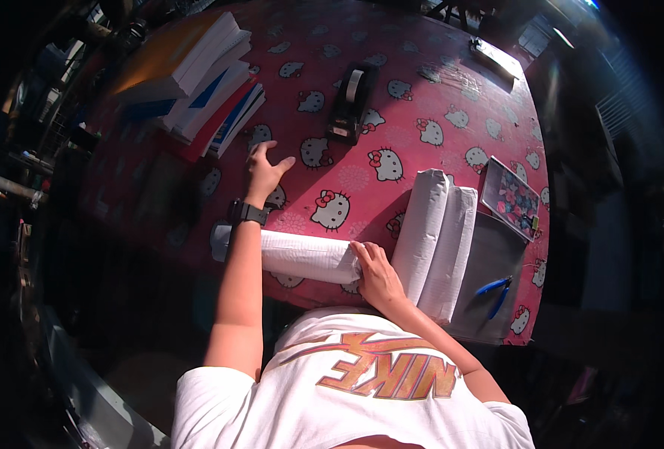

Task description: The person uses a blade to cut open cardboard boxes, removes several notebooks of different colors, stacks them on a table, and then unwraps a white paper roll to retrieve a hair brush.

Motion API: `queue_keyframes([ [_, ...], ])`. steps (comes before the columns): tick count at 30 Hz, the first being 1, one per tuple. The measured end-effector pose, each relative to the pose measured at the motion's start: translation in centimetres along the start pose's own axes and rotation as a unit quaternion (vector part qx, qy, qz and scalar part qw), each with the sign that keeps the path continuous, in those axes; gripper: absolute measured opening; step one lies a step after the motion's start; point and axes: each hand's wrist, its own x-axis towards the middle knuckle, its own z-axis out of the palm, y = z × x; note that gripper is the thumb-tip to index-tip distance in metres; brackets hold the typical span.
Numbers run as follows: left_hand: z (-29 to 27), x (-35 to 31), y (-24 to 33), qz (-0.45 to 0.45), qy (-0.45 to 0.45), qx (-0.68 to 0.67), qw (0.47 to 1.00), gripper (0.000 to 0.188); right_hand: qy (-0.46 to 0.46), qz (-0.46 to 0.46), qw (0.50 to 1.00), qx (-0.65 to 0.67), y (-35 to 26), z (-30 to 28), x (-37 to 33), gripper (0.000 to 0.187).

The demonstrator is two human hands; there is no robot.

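Observation:
A long white paper-wrapped roll point(302, 254) lies crosswise at the table's near edge, in front of my body. My right hand point(381, 275) grips its right end, fingers curled over the top. Beyond the roll, my left hand point(267, 173) hangs above the table, empty, with thumb and fingers apart. A black tape dispenser point(347, 112) stands past it to the right, holding a roll of pale tape. Closest on the far left is a stack of books point(220, 90). My left forearm covers part of the roll near its left end.
Two more white wrapped rolls point(437, 239) lie side by side on the right, over a grey sheet point(485, 262). Blue-handled pliers point(494, 292) and a floral-covered notebook point(510, 196) are near the right edge. A pink patterned cloth covers the table point(354, 202). A pale object point(495, 60) sits far right.

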Motion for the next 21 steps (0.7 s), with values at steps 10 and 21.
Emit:
queue_keyframes([
  [10,-10.2,-18.0,-10.6,-0.389,0.219,-0.207,0.871,0.043,0.004,-0.041,0.999,0.036,-1.8,1.3,-0.7,0.059],
  [21,-13.5,-15.7,-10.7,-0.340,-0.047,-0.290,0.893,0.026,0.044,-0.098,0.994,-0.018,-1.3,2.1,-3.5,0.060],
])
